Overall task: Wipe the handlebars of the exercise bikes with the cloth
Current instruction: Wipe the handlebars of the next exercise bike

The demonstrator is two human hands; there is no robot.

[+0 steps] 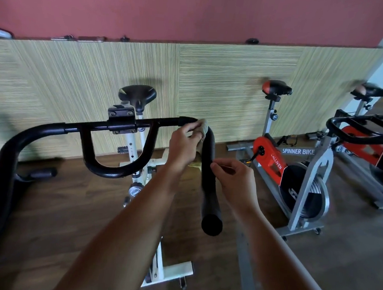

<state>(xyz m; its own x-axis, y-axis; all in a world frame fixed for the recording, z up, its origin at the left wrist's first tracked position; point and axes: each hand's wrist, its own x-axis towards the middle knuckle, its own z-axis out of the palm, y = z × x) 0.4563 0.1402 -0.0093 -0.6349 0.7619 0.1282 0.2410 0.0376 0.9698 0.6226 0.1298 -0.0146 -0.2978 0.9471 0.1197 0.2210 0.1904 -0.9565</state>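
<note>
Head view: left hand (184,142) clamps the cloth (202,128) on the handlebar (210,192) bend, right hand (235,178) pinches it lower down; wiping toward its end seems next.

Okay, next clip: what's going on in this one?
A person is wiping the black handlebar right in front of them. The left hand holds a pale cloth against the bend of its right-side grip. The right hand meets the grip lower down with curled fingers; whether it pinches it is unclear. Two orange spinner bikes stand untouched to the right.
</note>
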